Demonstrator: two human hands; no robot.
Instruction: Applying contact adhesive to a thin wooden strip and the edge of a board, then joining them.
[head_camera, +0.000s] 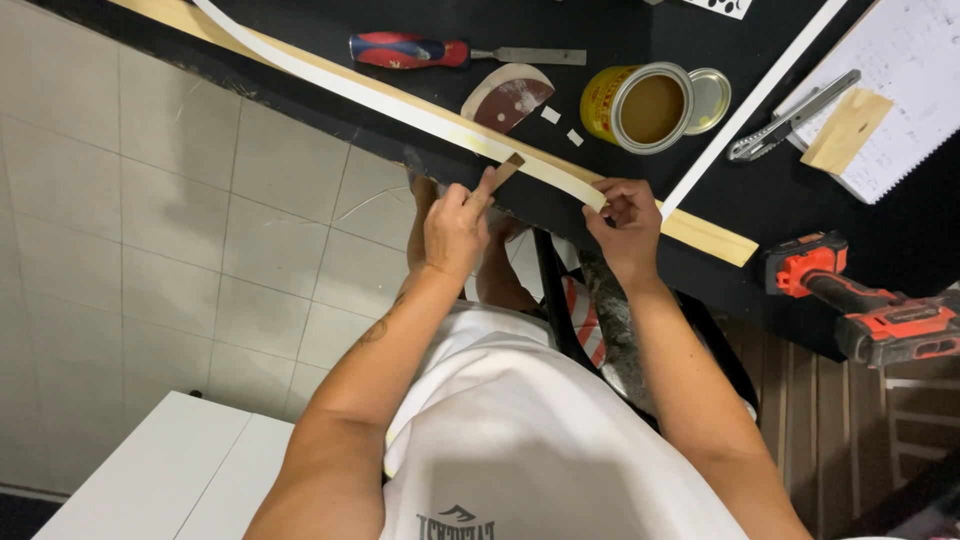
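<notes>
Edge banding (400, 100), a long pale strip, runs diagonally along the wooden board's (715, 238) edge at the front of the black workbench (640, 35), and both hands are on it. The right hand (625, 225) pinches the strip's free end, seemingly to keep it lined up on the edge; the left hand (455, 225) grips a small brown spreader stick (503, 172), tip down on the strip. Just beyond, an open yellow tin (645, 105) of brown glue sits within reach, its round lid (708, 100) beside it. Farther out: a red-handled chisel (450, 51), a folded sanding disc (508, 97), a utility knife (790, 125) on a spiral notebook (905, 90), a red cordless drill (870, 300).
</notes>
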